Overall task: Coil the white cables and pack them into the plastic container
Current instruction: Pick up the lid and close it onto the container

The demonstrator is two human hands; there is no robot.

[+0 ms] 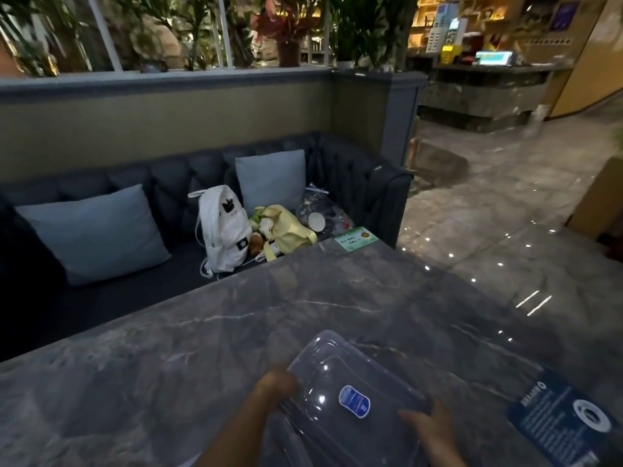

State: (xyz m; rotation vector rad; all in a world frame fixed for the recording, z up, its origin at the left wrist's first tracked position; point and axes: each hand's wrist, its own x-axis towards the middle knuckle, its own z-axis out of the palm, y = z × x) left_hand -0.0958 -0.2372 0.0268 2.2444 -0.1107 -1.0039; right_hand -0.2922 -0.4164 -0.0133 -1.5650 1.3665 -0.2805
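Note:
A clear plastic container (pixel 340 372) with a small blue sticker on its lid lies on the grey marble table (pixel 236 338), near the front edge. My left hand (pixel 276 385) grips its left edge, fingers curled around the rim. My right hand (pixel 428 426) holds its right front corner. The container's near part runs out of the frame at the bottom. No white cables show anywhere in view.
A dark blue printed card (pixel 566 423) lies on the table at the right. A green card (pixel 355 239) sits at the table's far edge. Beyond is a dark sofa (pixel 135 291) with cushions, a white backpack (pixel 224 227) and a yellow bag (pixel 286 230).

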